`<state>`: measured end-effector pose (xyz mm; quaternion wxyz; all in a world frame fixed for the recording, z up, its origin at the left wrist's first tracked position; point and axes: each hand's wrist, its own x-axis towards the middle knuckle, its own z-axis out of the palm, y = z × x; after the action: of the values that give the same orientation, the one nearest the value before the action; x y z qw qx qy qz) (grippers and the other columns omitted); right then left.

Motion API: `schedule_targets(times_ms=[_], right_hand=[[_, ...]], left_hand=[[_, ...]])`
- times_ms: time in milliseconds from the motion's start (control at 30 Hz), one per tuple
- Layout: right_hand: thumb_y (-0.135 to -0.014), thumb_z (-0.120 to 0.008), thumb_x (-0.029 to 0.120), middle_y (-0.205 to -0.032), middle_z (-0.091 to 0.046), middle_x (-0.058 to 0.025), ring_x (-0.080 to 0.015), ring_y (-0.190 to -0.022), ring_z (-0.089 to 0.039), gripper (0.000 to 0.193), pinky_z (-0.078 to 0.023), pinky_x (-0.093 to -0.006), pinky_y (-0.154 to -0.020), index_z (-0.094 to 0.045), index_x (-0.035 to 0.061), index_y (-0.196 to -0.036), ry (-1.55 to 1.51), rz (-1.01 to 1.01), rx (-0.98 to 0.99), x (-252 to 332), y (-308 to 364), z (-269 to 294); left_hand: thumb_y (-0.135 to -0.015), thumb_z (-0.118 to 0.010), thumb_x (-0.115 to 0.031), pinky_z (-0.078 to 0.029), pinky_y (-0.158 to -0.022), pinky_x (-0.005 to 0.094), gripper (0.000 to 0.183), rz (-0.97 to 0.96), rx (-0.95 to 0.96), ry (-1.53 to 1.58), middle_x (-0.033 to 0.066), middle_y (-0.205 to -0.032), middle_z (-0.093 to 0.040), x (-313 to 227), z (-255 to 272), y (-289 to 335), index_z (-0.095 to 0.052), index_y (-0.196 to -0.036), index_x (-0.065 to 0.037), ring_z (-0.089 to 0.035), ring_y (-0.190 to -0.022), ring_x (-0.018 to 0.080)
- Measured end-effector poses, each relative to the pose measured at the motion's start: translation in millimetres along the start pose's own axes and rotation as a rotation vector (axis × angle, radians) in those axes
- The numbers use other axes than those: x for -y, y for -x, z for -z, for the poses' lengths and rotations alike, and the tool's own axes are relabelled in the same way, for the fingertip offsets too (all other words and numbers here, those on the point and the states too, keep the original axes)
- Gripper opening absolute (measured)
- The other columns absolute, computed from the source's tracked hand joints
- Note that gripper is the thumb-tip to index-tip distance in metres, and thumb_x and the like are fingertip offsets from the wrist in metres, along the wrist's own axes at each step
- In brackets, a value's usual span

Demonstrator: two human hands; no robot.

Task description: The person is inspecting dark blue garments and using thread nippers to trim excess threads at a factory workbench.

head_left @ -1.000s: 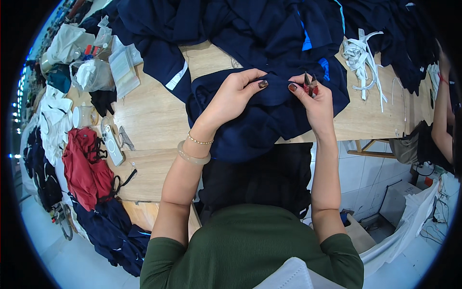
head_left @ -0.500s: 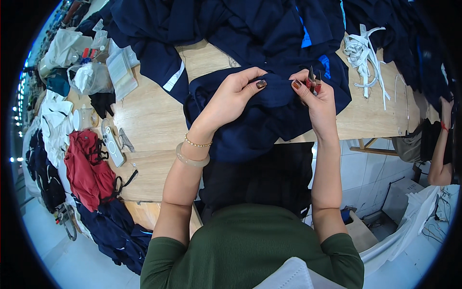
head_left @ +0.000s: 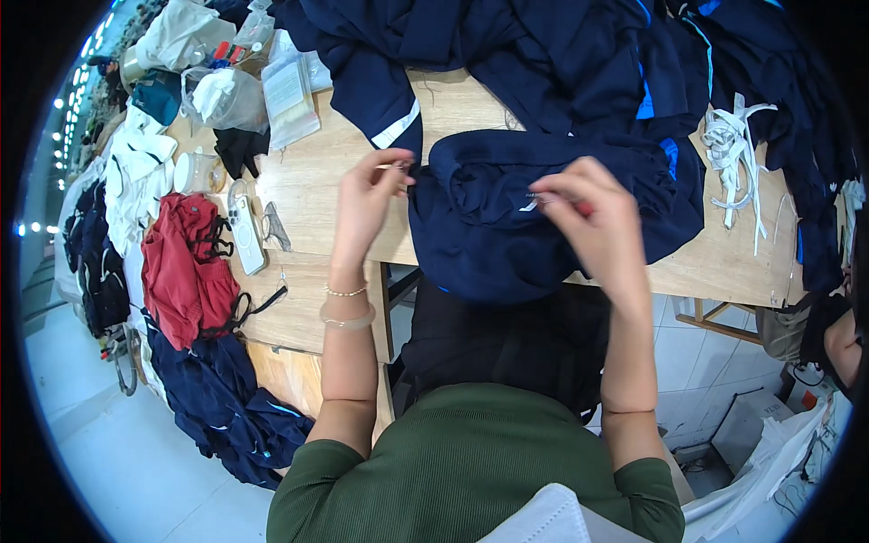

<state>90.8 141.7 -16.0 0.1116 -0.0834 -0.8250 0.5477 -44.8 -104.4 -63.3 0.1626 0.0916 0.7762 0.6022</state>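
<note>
A dark navy garment (head_left: 507, 262) lies bunched at the table's near edge, with its opening towards the top. Over it my right hand (head_left: 597, 226) is curled round small red-handled thread snips (head_left: 584, 209), mostly hidden by the fingers; a small pale strip shows beside the fingertips. Off the garment's left side, my left hand (head_left: 362, 204) is raised above the wood, thumb and fingertips pinched together. Anything between those fingers is too small to make out.
More navy garments (head_left: 507, 45) cover the table's far side. White strips (head_left: 731, 149) lie in a tangle at right. On the left are a red bag (head_left: 186, 271), a phone (head_left: 246, 235), a plastic jar (head_left: 197, 172) and plastic bags (head_left: 226, 100). Another person's limb (head_left: 844, 348) shows at far right.
Both hands have let go of the garment's edge. My left hand has moved left, away from the cloth; my right hand is now over the garment's middle. The whole view has shifted.
</note>
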Motion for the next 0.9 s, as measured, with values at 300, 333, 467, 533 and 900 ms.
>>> schedule_targets(times_ms=[300, 333, 467, 533, 900], right_hand=[[-0.086, -0.065, 0.001, -0.095, -0.068, -0.0121, -0.0193, -0.079, -0.066, 0.017, -0.049, -0.0285, -0.073, -0.07, -0.0029, -0.101, -0.237, -0.196, -0.005, -33.5, -20.2, -57.6], [-0.086, -0.064, 0.001, -0.095, -0.069, -0.0121, -0.0193, -0.08, -0.067, 0.018, -0.049, -0.0273, -0.075, -0.07, -0.0026, -0.102, -0.221, -0.204, -0.01, -35.4, -19.4, -55.0], [-0.085, -0.066, 0.002, -0.095, -0.07, -0.0106, -0.0161, -0.081, -0.066, 0.022, -0.049, -0.0248, -0.079, -0.07, -0.0024, -0.106, -0.205, -0.272, -0.039, -47.9, -15.1, -51.1], [-0.085, -0.067, 0.003, -0.096, -0.071, -0.0102, -0.0148, -0.081, -0.066, 0.022, -0.049, -0.0247, -0.079, -0.07, -0.0025, -0.106, -0.237, -0.325, -0.048, -49.2, -13.8, -51.0], [-0.08, -0.074, -0.001, -0.097, -0.06, -0.0051, -0.0112, -0.08, -0.061, 0.021, -0.048, -0.0226, -0.07, -0.067, -0.0013, -0.099, -0.069, 0.104, -0.176, -16.4, -21.6, -53.3]], left_hand=[[-0.092, -0.063, -0.016, -0.036, -0.057, 0.0193, 0.022, -0.017, 0.083, -0.14, -0.0034, -0.068, -0.053, 6.5, -45.6, -12.0, -0.059, -0.08, 0.002, -0.044, -0.064, 0.0034], [-0.093, -0.061, -0.016, -0.036, -0.057, 0.0188, 0.02, 0.076, 0.077, 0.093, -0.0047, -0.068, -0.051, 1.0, -44.6, -9.8, -0.059, -0.082, 0.0, -0.044, -0.063, 0.0032], [-0.097, -0.053, -0.012, -0.041, -0.063, 0.0181, 0.015, 0.265, 0.113, 0.609, -0.0054, -0.076, -0.052, -4.1, -39.6, -7.3, -0.055, -0.083, -0.007, -0.048, -0.067, 0.0033], [-0.098, -0.051, -0.012, -0.043, -0.064, 0.0182, 0.016, 0.298, 0.121, 0.792, -0.0044, -0.079, -0.054, -4.5, -41.1, -6.4, -0.054, -0.083, -0.007, -0.049, -0.069, 0.0034], [-0.098, -0.052, -0.011, -0.046, -0.073, 0.0194, 0.013, 0.294, 0.114, 0.9, -0.0015, -0.085, -0.058, -8.0, -51.6, -2.9, -0.056, -0.087, -0.005, -0.053, -0.077, 0.0044]])
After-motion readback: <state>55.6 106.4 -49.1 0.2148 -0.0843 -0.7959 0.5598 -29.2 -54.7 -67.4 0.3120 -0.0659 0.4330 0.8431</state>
